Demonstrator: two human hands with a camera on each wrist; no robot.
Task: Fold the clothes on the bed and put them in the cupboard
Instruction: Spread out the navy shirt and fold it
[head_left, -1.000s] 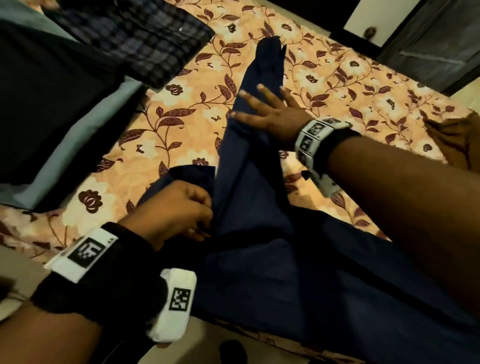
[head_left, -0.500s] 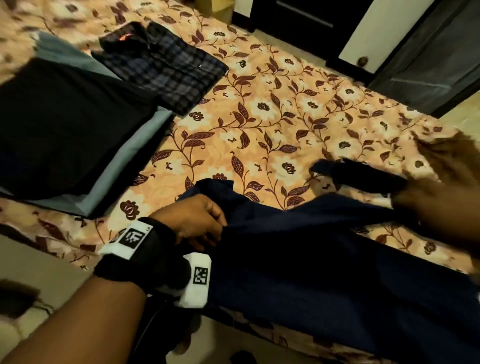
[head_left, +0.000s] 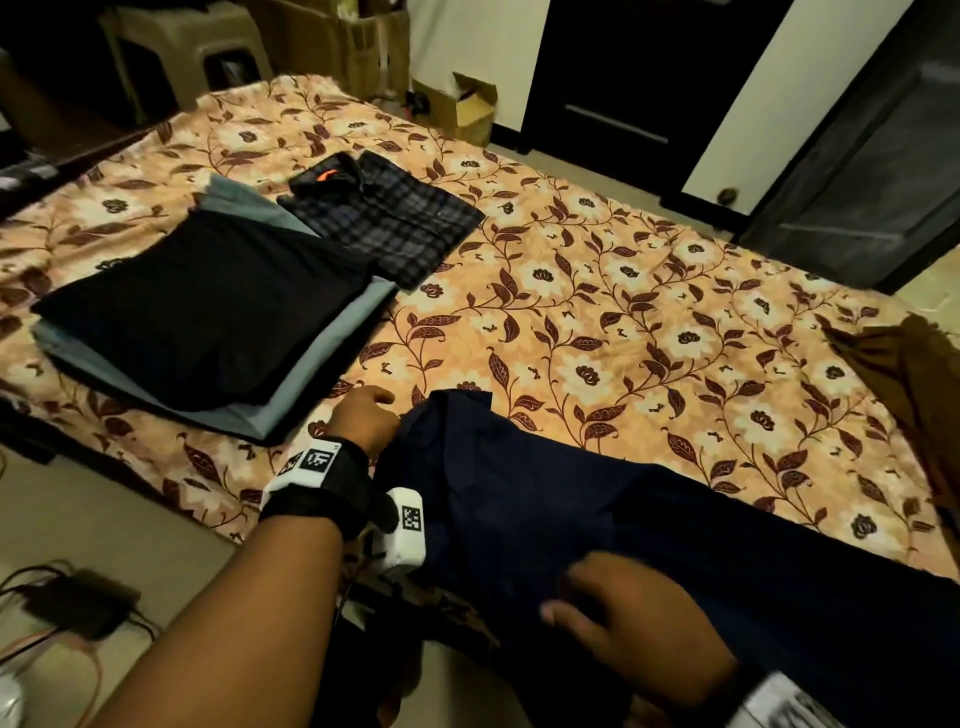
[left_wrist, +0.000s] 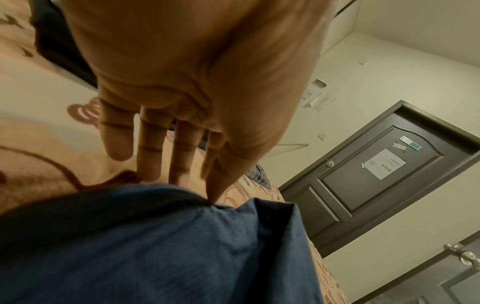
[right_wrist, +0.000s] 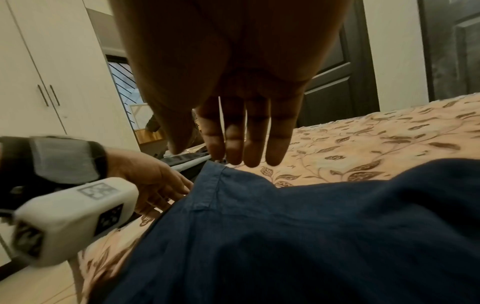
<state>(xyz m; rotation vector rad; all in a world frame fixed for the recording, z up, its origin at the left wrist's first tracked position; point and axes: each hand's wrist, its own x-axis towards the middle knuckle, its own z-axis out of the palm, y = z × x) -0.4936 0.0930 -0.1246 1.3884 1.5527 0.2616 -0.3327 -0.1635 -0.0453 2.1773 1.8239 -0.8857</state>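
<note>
head view. landmark: floral bedsheet (head_left: 597, 291). item one, navy garment (head_left: 597, 519): lies along the near edge of the floral bedsheet, one narrow end raised toward the sheet's middle. item two, left hand (head_left: 363, 421): at the garment's left end, touching the cloth; how its fingers lie cannot be told here. item three, right hand (head_left: 634, 623): blurred, lying on top of the garment at the near edge, fingers spread and fairly straight. item four, folded stack (head_left: 208, 312): black piece over a grey one, on the left part of the sheet. item five, plaid shirt (head_left: 384, 218): folded, just behind the stack. item six, brown cloth (head_left: 904, 374): at the sheet's right edge.

left wrist view. left hand (left_wrist: 182, 82): fingers (left_wrist: 150, 148) long and nearly straight, tips down on the floral bedsheet (left_wrist: 52, 144) at the navy garment (left_wrist: 161, 246) edge; thumb tip touches the cloth's fold. no grip visible.

right wrist view. right hand (right_wrist: 233, 92): wide, fingers (right_wrist: 254, 139) straight and close together, above the navy garment (right_wrist: 285, 236), holding nothing. left hand (right_wrist: 153, 181): fingers extended, touching the garment's hem on the floral bedsheet (right_wrist: 376, 139).
</note>
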